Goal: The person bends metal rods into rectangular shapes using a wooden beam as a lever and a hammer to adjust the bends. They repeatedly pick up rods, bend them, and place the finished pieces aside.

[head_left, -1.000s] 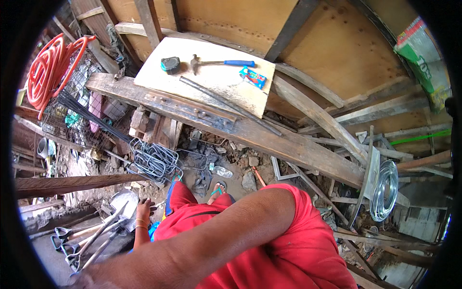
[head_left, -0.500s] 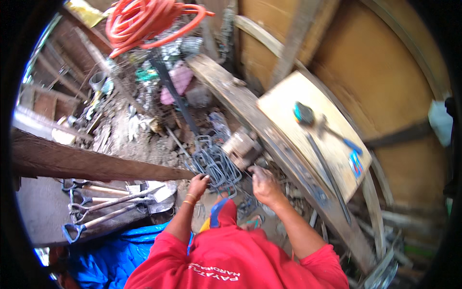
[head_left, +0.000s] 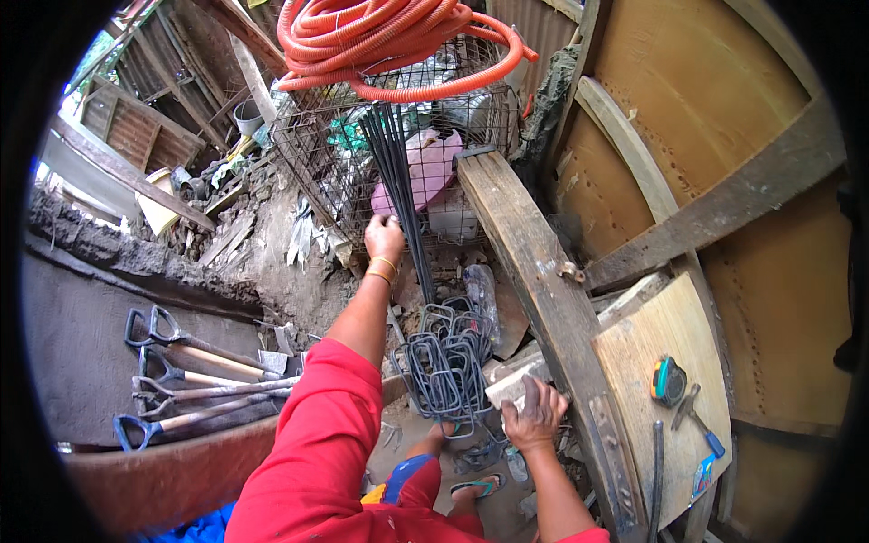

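Observation:
My left hand [head_left: 385, 238] reaches forward with its fingers curled, right beside a bundle of long dark steel bars [head_left: 398, 181]. What its fingers hold, if anything, is hidden. The bars slope down toward a pile of bent grey wire stirrups [head_left: 444, 366] in front of my feet. Lower right, my right hand [head_left: 536, 416] has its fingers apart, over a pale block [head_left: 518, 380] and next to a thick wooden beam [head_left: 552, 281]. It holds nothing that I can see.
Orange corrugated hose [head_left: 389, 36] lies coiled over a wire mesh cage [head_left: 308, 172]. A plywood board [head_left: 625, 348] at right bears a tape measure [head_left: 668, 380], a hammer [head_left: 697, 421] and a dark bar [head_left: 658, 480]. Several shovels [head_left: 208, 394] lie at left.
My left hand has moved forward from near the stirrups to beside the bars. My right hand has come down and right, its fingers now spread. The view has shifted, showing more of the mesh cage.

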Demonstrator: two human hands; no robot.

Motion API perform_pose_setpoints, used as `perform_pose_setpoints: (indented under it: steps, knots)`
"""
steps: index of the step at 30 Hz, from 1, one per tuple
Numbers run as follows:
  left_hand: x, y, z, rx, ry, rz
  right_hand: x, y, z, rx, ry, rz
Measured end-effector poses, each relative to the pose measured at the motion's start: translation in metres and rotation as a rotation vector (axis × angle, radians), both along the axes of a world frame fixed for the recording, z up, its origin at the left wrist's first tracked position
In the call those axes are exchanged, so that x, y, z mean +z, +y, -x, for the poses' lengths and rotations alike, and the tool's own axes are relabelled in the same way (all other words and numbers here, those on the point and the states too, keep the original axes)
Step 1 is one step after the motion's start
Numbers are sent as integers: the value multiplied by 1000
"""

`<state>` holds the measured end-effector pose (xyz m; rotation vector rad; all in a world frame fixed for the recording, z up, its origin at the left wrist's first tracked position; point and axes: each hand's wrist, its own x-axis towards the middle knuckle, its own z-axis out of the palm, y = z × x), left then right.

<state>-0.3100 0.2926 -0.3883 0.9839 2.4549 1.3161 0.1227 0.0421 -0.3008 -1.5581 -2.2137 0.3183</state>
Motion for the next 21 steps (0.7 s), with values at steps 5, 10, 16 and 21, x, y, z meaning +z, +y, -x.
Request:
perform_pose_setpoints:
  steps: [5,10,16,21]
  knots:
    - [6,72,74,14,-34,63,-6,7,3,-1,-80,11]
    - [8,120,95,-61,-394,71,-5,11,6,-14,-102,38]
    - [4,119,98,-115,-60,48,-5,11,7,-28,-148,75]
    - [53,101,97,-36,426,-175,-3,15,6,-8,-160,64]
